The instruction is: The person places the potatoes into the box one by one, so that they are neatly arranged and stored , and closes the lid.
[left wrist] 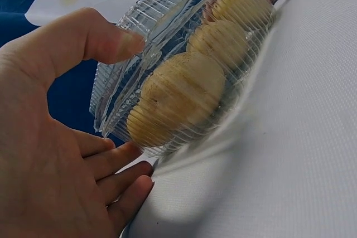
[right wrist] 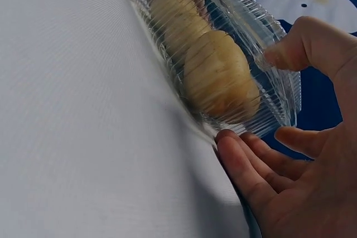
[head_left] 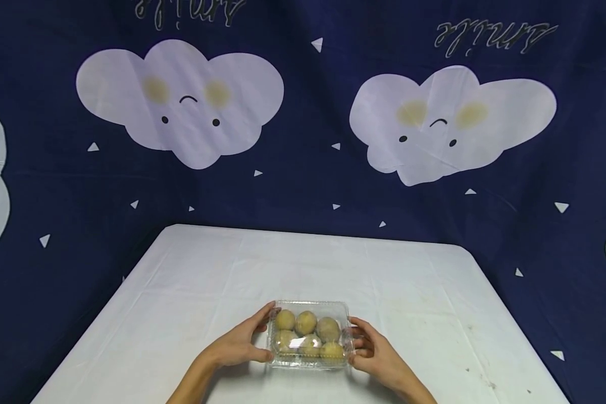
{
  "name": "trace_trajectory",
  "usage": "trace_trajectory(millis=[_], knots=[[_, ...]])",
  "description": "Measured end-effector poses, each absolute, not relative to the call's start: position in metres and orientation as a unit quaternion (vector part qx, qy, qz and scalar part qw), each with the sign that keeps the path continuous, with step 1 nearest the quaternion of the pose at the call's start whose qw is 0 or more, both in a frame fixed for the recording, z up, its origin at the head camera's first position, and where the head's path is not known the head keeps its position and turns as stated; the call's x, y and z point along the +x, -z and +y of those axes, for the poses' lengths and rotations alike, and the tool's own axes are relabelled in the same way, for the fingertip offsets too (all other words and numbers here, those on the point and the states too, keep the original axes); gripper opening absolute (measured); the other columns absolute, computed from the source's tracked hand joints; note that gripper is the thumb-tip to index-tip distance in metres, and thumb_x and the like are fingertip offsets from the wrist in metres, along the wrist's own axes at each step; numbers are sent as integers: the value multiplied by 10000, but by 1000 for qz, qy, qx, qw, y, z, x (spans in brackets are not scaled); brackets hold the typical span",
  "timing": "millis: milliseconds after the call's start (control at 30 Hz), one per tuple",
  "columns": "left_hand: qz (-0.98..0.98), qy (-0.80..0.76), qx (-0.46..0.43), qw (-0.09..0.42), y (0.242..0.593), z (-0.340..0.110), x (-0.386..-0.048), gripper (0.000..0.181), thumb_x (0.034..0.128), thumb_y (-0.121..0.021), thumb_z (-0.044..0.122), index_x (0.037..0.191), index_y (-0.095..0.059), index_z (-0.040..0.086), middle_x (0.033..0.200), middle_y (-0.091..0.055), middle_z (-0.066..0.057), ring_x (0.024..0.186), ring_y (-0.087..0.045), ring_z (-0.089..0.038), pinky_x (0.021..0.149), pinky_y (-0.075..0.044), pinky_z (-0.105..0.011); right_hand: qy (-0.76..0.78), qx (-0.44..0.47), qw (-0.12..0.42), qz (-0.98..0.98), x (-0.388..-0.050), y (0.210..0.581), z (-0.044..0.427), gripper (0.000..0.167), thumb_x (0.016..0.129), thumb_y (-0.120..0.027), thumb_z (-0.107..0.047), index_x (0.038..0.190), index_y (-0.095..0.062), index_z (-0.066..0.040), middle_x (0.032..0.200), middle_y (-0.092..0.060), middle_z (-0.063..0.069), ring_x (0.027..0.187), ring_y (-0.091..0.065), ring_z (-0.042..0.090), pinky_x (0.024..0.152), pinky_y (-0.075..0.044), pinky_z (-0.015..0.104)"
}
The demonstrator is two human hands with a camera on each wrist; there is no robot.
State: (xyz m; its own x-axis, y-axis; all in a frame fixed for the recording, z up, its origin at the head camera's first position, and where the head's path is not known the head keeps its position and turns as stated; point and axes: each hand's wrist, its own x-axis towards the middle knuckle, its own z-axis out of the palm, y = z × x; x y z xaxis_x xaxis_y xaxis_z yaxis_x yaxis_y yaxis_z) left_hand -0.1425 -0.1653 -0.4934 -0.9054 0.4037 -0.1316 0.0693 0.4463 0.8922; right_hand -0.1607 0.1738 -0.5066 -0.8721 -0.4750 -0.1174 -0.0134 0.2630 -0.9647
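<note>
A lidded clear plastic clamshell box [head_left: 310,362] sits at the near middle of the white table. Inside are several round, yellow-brown pieces [head_left: 306,322] like small potatoes; their exact kind is hard to tell. My left hand [head_left: 239,342] holds the box's left end, thumb at the near corner and fingers toward the far corner. At the opposite end, my right hand [head_left: 379,353] grips the box the same way. In the left wrist view the thumb [left wrist: 120,45] presses near the lid seam, with the fingertips low by the base. The right wrist view shows the right thumb [right wrist: 284,54] near the seam too.
The white tabletop [head_left: 303,264] stretches beyond the box to a rounded far edge, with small dark specks at its right. Behind and beside it hangs a dark blue cloth [head_left: 308,112] printed with upside-down white clouds and small triangles.
</note>
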Motion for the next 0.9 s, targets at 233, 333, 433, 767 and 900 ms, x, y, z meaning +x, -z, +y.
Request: trace_trajectory(millis=[233, 333, 433, 767, 900], knots=[[831, -510, 147, 165, 495, -166, -143, 1085, 672, -757, 329, 1528, -105, 179, 1557, -238, -165, 1329, -384, -440, 1073, -233, -656, 574, -159, 194, 779, -161, 507, 175, 786, 791, -704, -126, 1455, -286, -89, 1360, -438, 222, 1039, -602, 170, 823, -518, 221], [831, -511, 147, 164, 496, -167, -143, 1088, 669, -758, 321, 1527, -106, 178, 1556, -239, -169, 1328, -385, -440, 1076, -233, -651, 571, -158, 196, 782, -161, 507, 176, 777, 798, -708, -139, 1455, -294, -110, 1371, -433, 218, 1028, -596, 159, 816, -516, 224], [830, -512, 147, 165, 496, -167, -143, 1091, 665, -761, 313, 1527, -107, 172, 1555, -238, -177, 1327, -386, -441, 1076, -242, -645, 573, -157, 197, 780, -161, 507, 176, 767, 804, -709, -147, 1453, -301, -123, 1382, -430, 216, 1029, -595, 158, 813, -515, 225], [820, -521, 157, 178, 494, -162, -146, 1086, 677, -760, 271, 1525, -93, 141, 1553, -242, -176, 1348, -363, -430, 1107, -245, -591, 577, -156, 196, 777, -160, 508, 182, 764, 815, -707, -158, 1456, -294, -119, 1393, -422, 228, 1051, -605, 174, 815, -521, 218], [814, -528, 168, 176, 497, -165, -147, 1062, 701, -762, 264, 1521, -98, 149, 1554, -255, -143, 1370, -341, -408, 1120, -256, -549, 577, -162, 195, 776, -161, 508, 180, 769, 811, -710, -157, 1455, -292, -108, 1389, -428, 222, 1063, -607, 180, 831, -520, 207]])
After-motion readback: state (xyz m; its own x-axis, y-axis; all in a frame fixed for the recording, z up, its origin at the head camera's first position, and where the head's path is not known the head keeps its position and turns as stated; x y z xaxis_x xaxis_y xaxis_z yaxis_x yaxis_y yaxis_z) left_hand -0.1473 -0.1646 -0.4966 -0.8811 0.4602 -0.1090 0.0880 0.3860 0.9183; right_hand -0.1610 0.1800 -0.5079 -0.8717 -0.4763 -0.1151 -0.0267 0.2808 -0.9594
